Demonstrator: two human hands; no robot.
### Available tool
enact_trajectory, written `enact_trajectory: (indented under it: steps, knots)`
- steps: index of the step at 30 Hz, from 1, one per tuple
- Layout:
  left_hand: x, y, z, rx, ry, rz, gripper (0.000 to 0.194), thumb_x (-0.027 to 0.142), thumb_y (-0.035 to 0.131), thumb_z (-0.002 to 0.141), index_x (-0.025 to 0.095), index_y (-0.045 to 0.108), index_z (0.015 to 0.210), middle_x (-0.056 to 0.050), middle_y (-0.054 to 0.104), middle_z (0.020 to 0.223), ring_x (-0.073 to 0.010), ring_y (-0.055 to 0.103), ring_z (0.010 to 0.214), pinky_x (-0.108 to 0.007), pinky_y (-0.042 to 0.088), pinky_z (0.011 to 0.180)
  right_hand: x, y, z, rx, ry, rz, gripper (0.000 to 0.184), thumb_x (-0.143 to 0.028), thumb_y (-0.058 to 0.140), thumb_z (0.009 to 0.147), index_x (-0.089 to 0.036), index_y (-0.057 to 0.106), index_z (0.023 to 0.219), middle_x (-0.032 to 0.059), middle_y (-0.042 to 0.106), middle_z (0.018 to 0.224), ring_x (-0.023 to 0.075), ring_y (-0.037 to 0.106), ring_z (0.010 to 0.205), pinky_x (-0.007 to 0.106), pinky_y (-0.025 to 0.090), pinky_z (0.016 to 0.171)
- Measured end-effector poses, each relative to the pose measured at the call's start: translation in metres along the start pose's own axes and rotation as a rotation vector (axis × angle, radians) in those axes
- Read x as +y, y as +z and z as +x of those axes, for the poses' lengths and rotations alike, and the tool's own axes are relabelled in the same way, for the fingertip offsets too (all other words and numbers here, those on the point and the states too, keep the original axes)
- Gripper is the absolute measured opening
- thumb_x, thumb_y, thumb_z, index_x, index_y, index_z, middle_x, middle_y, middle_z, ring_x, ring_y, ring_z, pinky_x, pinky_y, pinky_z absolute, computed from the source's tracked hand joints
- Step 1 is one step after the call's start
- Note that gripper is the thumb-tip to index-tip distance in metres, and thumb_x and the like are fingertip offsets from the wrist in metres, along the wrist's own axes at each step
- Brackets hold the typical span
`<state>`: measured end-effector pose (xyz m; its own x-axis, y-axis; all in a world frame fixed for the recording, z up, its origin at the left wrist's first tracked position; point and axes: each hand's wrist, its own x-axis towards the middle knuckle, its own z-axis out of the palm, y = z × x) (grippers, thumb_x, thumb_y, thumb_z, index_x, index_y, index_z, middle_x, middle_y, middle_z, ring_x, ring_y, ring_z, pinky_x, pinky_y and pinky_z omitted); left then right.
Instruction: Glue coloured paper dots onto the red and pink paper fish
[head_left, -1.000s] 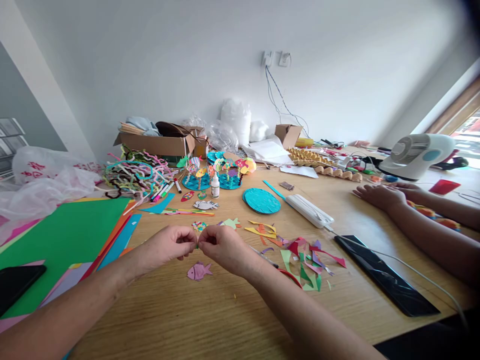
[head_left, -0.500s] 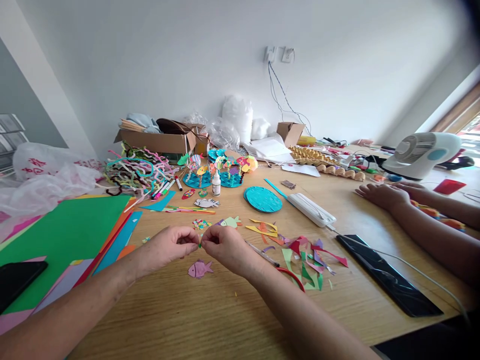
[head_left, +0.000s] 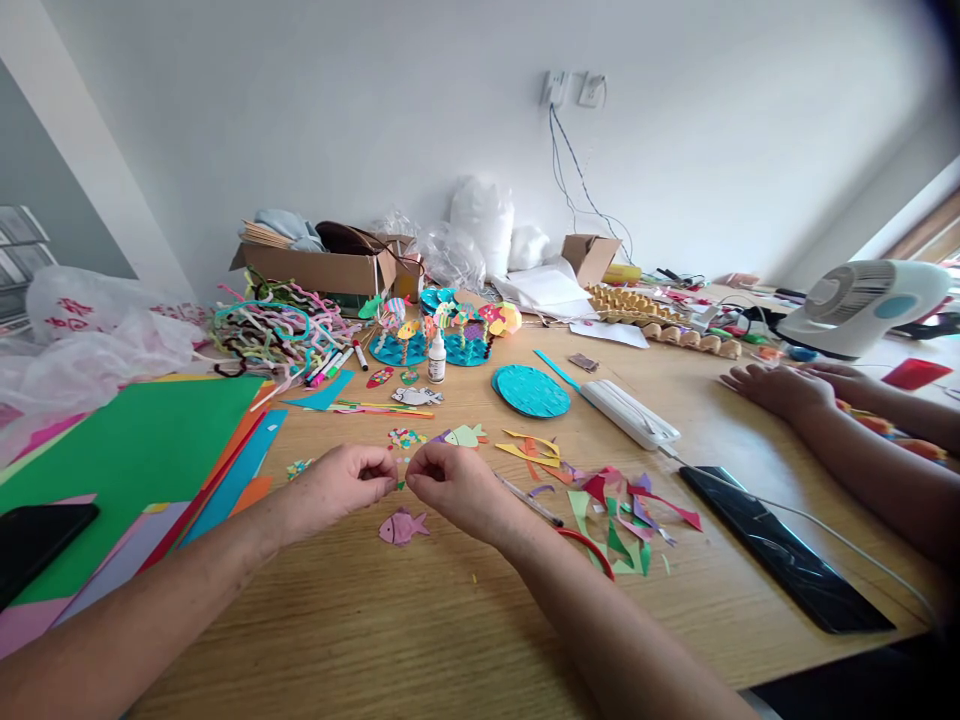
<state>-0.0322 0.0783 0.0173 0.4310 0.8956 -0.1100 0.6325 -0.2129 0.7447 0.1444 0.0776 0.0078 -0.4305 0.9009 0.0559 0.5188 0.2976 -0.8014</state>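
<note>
My left hand (head_left: 352, 485) is closed in a pinch above the table, thumb against forefinger. Facing it across a narrow gap, my right hand (head_left: 454, 488) pinches in the same way. A tiny green bit (head_left: 401, 486) shows between the fingertips; whether it is held or lies beneath, I cannot tell. Just below the hands lies a pink paper fish (head_left: 403, 526). Behind them are a heap of coloured paper dots (head_left: 406, 438) and a pale green paper fish (head_left: 466, 436). A second small heap of dots (head_left: 300, 468) sits beside my left wrist.
Paper scraps (head_left: 626, 515), a pen (head_left: 531, 499) and red-handled scissors (head_left: 589, 549) lie right of my right hand. Further back stand a glue bottle (head_left: 436, 360) and blue discs (head_left: 531, 390). Coloured sheets (head_left: 150, 450) lie left. Another person's hand (head_left: 780, 390) rests at right.
My fingertips, close together around a small green bit before, have drawn slightly apart. The whole view has shifted a little; the fish and the other person's hands stay in place.
</note>
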Motion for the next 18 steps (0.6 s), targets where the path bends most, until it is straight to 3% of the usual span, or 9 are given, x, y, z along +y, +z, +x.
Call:
enact_trajectory:
  steps: [13, 18]
  knots:
    - [-0.002, 0.002, -0.001, -0.003, 0.025, 0.036, 0.016, 0.026, 0.043, 0.069, 0.019, 0.057, 0.066, 0.004, 0.053, 0.063, -0.0143, 0.05, 0.062, -0.022, 0.036, 0.055, 0.0, -0.001, 0.001, -0.054, -0.003, -0.03, 0.01, -0.013, 0.051, 0.07, -0.015, 0.06, 0.067, -0.0041, 0.052, 0.057, 0.0074, 0.044, 0.053, 0.018, 0.03, 0.047]
    - [-0.01, 0.007, -0.023, 0.124, 0.102, 0.356, 0.019, 0.017, 0.039, 0.077, 0.019, 0.058, 0.073, 0.0, 0.06, 0.07, -0.016, 0.054, 0.064, -0.026, 0.038, 0.059, 0.008, -0.003, 0.003, -0.101, -0.011, -0.048, 0.01, -0.01, 0.051, 0.071, -0.014, 0.06, 0.068, -0.0042, 0.053, 0.059, 0.0065, 0.045, 0.054, 0.017, 0.032, 0.05]
